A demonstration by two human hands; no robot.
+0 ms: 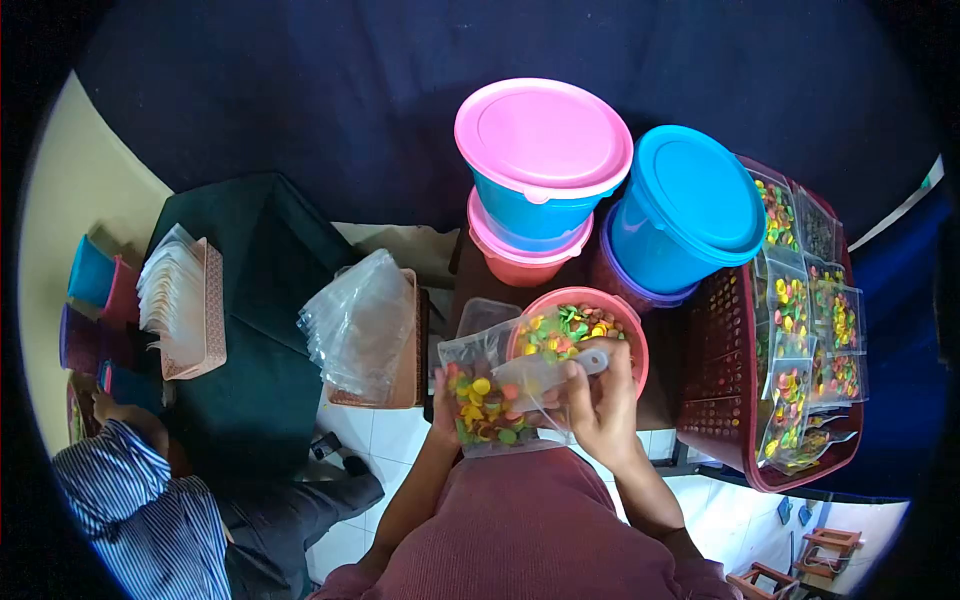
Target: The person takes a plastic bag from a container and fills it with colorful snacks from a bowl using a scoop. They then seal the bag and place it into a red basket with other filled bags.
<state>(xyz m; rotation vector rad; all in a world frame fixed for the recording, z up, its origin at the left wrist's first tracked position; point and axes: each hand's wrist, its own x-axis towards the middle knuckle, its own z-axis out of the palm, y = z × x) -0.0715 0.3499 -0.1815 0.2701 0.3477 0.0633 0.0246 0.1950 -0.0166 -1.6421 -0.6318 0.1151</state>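
Note:
A transparent plastic bag (480, 433) partly filled with small yellow, orange, green and brown pieces is tilted in front of my chest. My left hand (443, 412) grips its left side, with most of the fingers hidden behind the bag. My right hand (606, 408) is closed around the handle of a translucent scoop (540, 380), whose front end reaches into the bag's opening. Just beyond both hands stands a pink tub (640, 350) of the same colourful pieces, partly covered by the bag, scoop and right hand.
Lidded buckets, one pink-topped (545, 140) and one blue-topped (695, 195), stand behind the tub. To the right, a maroon basket (725, 370) holds several filled bags. Empty bags (365, 320) lie in a basket at left. A person in a striped top (170, 530) sits farther left.

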